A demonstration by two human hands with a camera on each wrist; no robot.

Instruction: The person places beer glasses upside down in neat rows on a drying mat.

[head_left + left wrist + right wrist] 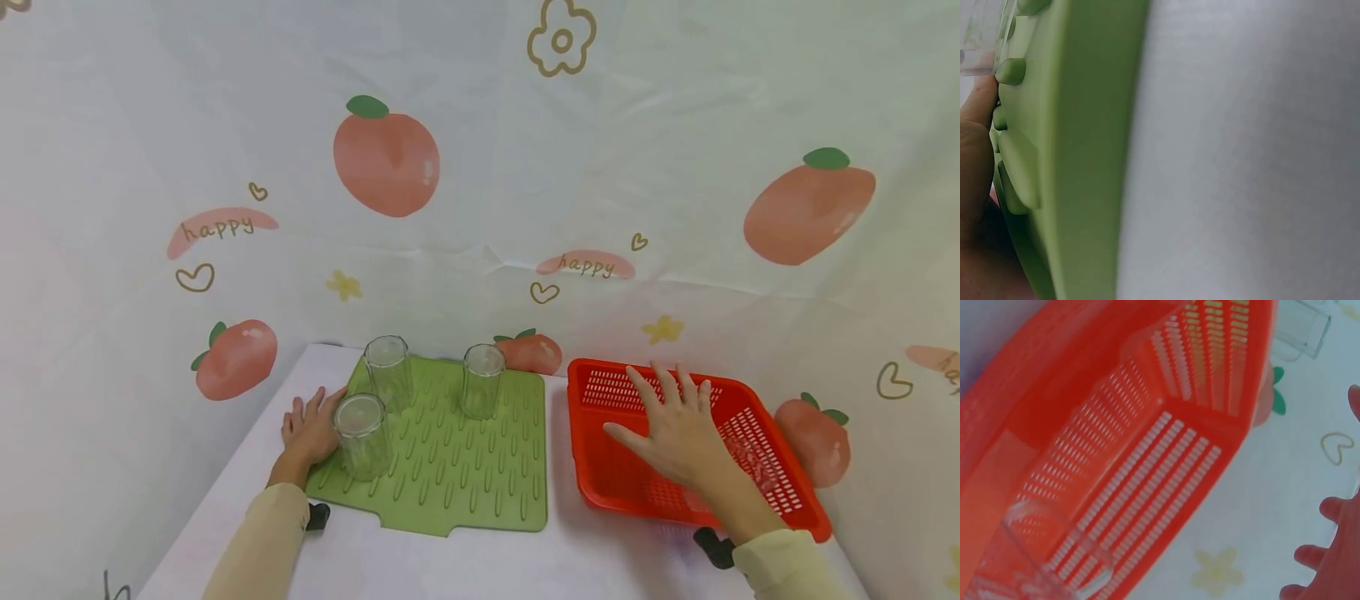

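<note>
Three clear glasses stand on a green drying mat [465, 492]: a near-left glass [363, 442], a back-left glass [390, 375] and a back-right glass [482, 383]. My left hand [311, 429] rests at the mat's left edge, right beside the near-left glass, its fingers loosely extended. Over the red plastic basket [576, 433], my right hand [678, 433] is spread wide with nothing in it. A clear glass [1029, 562] lies inside the basket, low in the right wrist view; my right forearm partly covers that area in the head view.
Mat and basket sit side by side on a white tabletop [420, 567]. Close behind them hangs a pale cloth [465, 200] printed with fruit, flowers and hearts. The basket has slotted walls and a raised rim.
</note>
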